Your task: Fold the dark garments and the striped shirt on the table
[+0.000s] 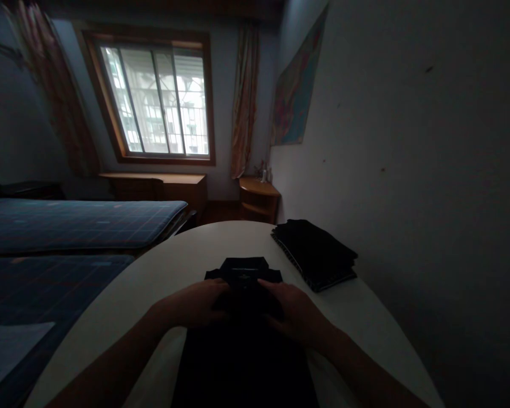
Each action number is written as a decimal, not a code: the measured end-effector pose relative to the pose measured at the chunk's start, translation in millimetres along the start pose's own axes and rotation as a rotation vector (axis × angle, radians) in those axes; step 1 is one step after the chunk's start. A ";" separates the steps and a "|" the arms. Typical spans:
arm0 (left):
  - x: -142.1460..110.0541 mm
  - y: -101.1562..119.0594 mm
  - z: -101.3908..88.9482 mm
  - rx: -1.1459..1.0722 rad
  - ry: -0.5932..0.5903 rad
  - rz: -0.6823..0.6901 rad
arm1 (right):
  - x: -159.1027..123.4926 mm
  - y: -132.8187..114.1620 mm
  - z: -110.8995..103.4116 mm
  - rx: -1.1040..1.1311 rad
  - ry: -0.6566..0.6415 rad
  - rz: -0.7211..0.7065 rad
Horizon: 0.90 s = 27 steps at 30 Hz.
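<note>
One dark shirt [244,362], laid on a round white desk [182,255], collar [255,263] towards 12 o'clock, lower end running out of view at 6.

Two bare hands, both on the shirt. Left hand [202,304]: at 8 o'clock from the collar, fingers partly curled over the shirt's side. Right hand [300,311]: at 4 o'clock, likewise part-curled, thumb apart from the fingers. Too dim to tell whether either hand pinches the cloth or only presses it.

One stack of dark folded clothes [314,252], at 2 o'clock, reaching the desk's edge; overhang cannot be told. A narrow strip of desk top separates it from the shirt.

Open room: broad white surface from 9 to 12 o'clock, between shirt and curved edge; a further stretch at 3 to 4, outside the right forearm.

Beyond the edge: two checked mattresses [85,224] at 9 to 10 o'clock, the farther one near the rim; one corner shelf [259,187] at 12; one pale wall [408,243] at 2 to 3.
</note>
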State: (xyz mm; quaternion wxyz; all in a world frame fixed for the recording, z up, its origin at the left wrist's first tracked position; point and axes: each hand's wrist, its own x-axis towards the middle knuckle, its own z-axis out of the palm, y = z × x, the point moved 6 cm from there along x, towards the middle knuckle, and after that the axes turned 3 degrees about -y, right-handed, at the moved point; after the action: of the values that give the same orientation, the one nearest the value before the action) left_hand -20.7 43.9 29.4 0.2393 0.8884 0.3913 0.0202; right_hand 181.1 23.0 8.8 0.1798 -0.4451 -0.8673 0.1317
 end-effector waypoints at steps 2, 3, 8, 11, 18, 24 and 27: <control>4.1 -11.6 3.0 0.035 0.016 -0.077 | 3.4 5.7 -0.5 0.031 0.076 0.035; 6.2 -17.0 4.8 0.049 0.016 -0.108 | 5.0 8.6 0.1 0.047 0.096 0.058; 13.6 -33.0 11.8 0.097 -0.012 -0.152 | 13.2 19.3 7.7 0.103 0.020 0.199; 14.6 -35.9 11.3 0.105 -0.030 -0.161 | 18.9 24.4 7.9 0.128 -0.026 0.280; 11.4 -17.9 0.3 -0.006 -0.064 -0.012 | 26.7 33.6 6.8 0.176 -0.175 0.353; 19.1 -15.3 -30.4 -0.074 -0.033 0.040 | 33.1 36.8 -24.5 0.334 -0.039 0.302; 35.9 -23.4 -55.0 -0.041 0.071 0.042 | 46.8 47.2 -44.0 0.391 0.044 0.321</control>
State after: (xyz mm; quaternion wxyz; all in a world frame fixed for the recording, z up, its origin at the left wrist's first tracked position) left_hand -24.1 105.2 62.3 0.2430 0.8901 0.3801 0.0647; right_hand 209.0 91.2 39.1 0.2581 -0.5367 -0.7393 0.3142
